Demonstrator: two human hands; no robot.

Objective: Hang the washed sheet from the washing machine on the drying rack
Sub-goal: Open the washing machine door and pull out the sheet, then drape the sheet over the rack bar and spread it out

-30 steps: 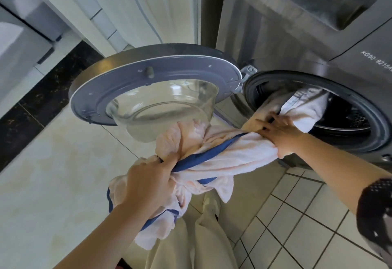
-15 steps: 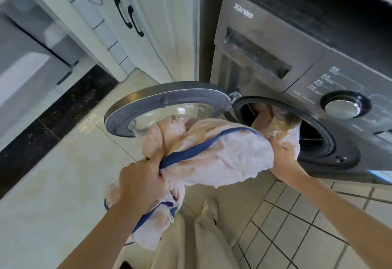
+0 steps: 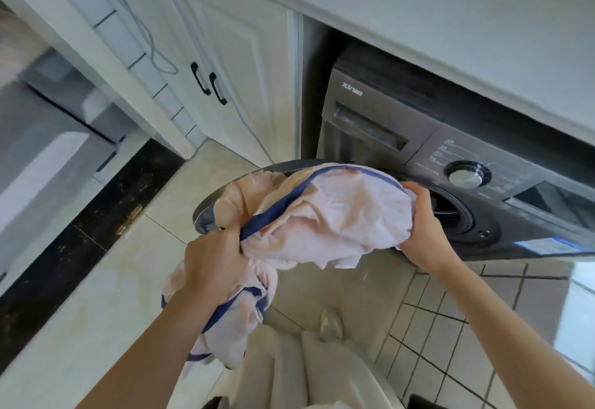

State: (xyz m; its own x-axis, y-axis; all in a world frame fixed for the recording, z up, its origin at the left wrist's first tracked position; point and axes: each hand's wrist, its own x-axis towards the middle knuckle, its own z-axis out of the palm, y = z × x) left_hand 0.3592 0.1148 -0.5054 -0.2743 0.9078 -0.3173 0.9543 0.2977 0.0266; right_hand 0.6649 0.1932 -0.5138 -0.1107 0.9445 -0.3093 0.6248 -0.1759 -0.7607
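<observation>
Both hands (left (image 3: 215,265), right (image 3: 425,234)) apparently grip bunched sheet (image 3: 328,215).

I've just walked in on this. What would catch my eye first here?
First, the bunched pale pink sheet with dark blue edging, held mid-frame by both hands: the left hand grips its lower bundle, the right hand its far end. Behind it stands the grey washing machine under a white counter, its round door swung open.
</observation>
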